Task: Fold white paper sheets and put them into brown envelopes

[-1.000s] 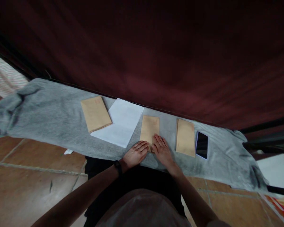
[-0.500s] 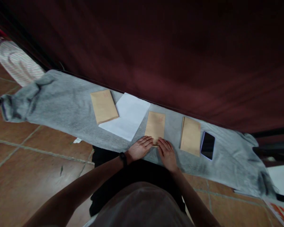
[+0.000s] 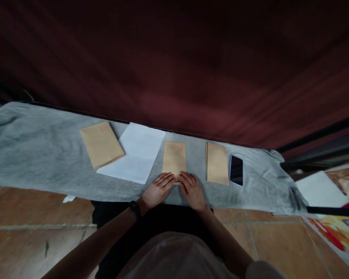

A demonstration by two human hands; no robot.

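Note:
A brown paper envelope (image 3: 174, 157) lies flat on the grey cloth in front of me. My left hand (image 3: 158, 190), with a dark band on its wrist, rests its outstretched fingers on the envelope's near left corner. On the near right corner lie the fingers of my right hand (image 3: 192, 191), also stretched out flat. The envelope's near edge shows between the fingertips. To the left, a stack of brown envelopes (image 3: 102, 144) partly overlaps white paper sheets (image 3: 139, 149). More brown envelopes (image 3: 217, 163) lie to the right.
Right of the envelopes is a phone (image 3: 236, 170) with a dark screen. The grey cloth (image 3: 58, 155) covers a narrow surface bordered behind by a dark red curtain (image 3: 174, 77). White paper (image 3: 321, 190) and a colourful printed package (image 3: 341, 232) are at far right. Below is tiled floor (image 3: 23, 240).
The view has turned, so the items appear shifted left and more level. Both hands stay on the middle envelope's near end, in nearly the same pose.

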